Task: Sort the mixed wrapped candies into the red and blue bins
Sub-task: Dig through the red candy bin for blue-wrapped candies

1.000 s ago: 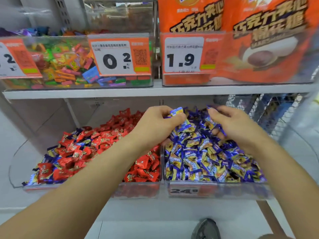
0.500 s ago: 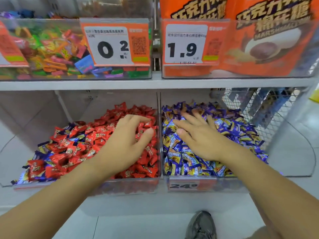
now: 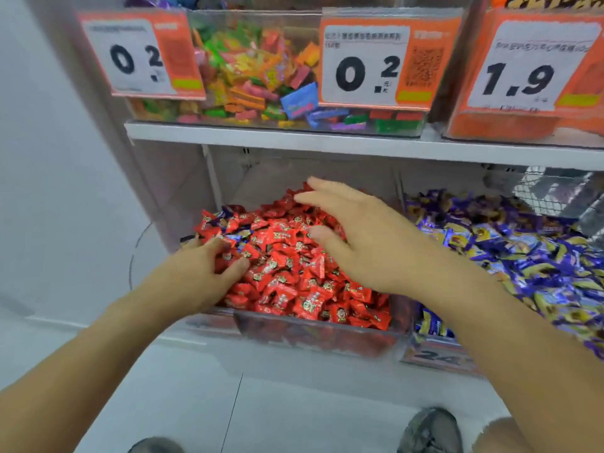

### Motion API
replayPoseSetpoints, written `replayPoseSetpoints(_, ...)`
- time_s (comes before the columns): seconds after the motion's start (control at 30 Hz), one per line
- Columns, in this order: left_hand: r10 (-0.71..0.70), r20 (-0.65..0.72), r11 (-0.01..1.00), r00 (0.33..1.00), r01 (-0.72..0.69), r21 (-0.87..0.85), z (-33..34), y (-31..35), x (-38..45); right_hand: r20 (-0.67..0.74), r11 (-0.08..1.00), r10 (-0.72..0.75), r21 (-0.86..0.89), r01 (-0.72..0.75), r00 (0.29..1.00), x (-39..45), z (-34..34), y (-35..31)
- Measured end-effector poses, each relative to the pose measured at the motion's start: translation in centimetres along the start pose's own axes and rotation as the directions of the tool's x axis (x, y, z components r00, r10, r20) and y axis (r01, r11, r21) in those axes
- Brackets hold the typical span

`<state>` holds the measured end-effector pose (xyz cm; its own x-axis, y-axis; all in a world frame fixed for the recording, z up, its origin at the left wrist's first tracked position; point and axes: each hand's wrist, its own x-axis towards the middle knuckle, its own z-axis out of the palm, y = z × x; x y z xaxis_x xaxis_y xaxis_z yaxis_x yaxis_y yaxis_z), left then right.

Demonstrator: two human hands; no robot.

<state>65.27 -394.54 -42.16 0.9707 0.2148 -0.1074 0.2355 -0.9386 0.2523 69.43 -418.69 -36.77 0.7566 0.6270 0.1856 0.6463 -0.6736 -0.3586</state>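
Observation:
Two clear bins sit side by side on the lower shelf. The left bin [image 3: 313, 335] is heaped with red wrapped candies [image 3: 294, 276], with a few blue wrapped candies [image 3: 233, 235] mixed in near its back left. The right bin [image 3: 438, 354] is full of blue and yellow wrapped candies [image 3: 529, 256]. My left hand [image 3: 199, 273] lies on the left side of the red heap, fingers bent into the candies at the blue ones. My right hand [image 3: 359, 237] hovers over the middle of the red heap with fingers spread and straight.
A white shelf edge [image 3: 327, 142] runs just above the bins, carrying a clear bin of multicoloured candies [image 3: 258, 80] and orange price tags [image 3: 376, 60]. A wire basket [image 3: 549, 191] stands at the back right. A white wall [image 3: 65, 191] is to the left. My shoes [image 3: 428, 429] are on the floor below.
My right hand crossed from the blue bin to above the red heap. My left hand slid to the left part of the red bin. The view swung left and closer.

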Motion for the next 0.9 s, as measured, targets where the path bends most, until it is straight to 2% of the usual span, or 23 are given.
replayPoseSetpoints(0.13, 0.030, -0.057, 0.997, 0.998, -0.034, -0.070, -0.2, -0.6, -0.7, 0.116, 0.998, -0.012, 0.062, 0.005, 0.993, 6.1, 2.6, -1.4)
replayPoseSetpoints(0.27, 0.001, -0.121, 0.998, 0.993, -0.009, -0.063, -0.8, -1.1, -0.9, 0.225, 0.978, -0.005, 0.203, -0.042, 0.974, 12.6, 4.7, -2.2)
replayPoseSetpoints(0.33, -0.025, -0.145, 0.999, 0.989, 0.021, -0.032, -1.1, -1.3, -0.8, 0.303, 0.991, 0.008, 0.123, -0.047, 0.953, 15.6, 5.5, -2.6)
replayPoseSetpoints(0.4, -0.041, -0.159, 0.999, 0.986, 0.044, 0.010, -1.3, -1.3, -1.0, 0.434, 0.998, 0.046, 0.019, -0.060, 0.900, 18.1, 6.8, -2.9)
replayPoseSetpoints(0.5, -0.068, -0.160, 0.998, 0.985, 0.070, 0.003, -1.1, -1.4, -1.2, 0.619, 0.996, 0.091, -0.042, -0.083, 0.780, 21.0, 9.4, -3.0)
replayPoseSetpoints(0.57, -0.107, -0.120, 0.994, 0.987, 0.105, -0.030, -0.7, -1.6, -0.8, 0.653, 0.994, 0.104, -0.101, -0.050, 0.751, 22.2, 10.8, -2.7)
replayPoseSetpoints(0.63, -0.131, -0.056, 0.990, 0.990, 0.127, -0.069, -0.2, -1.9, 0.0, 0.659, 0.996, 0.068, -0.084, -0.017, 0.749, 22.6, 11.4, -2.6)
replayPoseSetpoints(0.8, -0.208, -0.017, 0.953, 0.978, 0.198, -0.228, 0.1, -2.1, 1.2, 0.691, 0.984, -0.079, 0.169, -0.054, 0.718, 22.0, 11.1, -1.6)
replayPoseSetpoints(0.9, -0.175, -0.025, 0.925, 0.984, 0.156, -0.347, 0.1, -2.3, 1.5, 0.675, 0.951, -0.146, 0.297, -0.085, 0.723, 20.7, 10.2, -1.0)
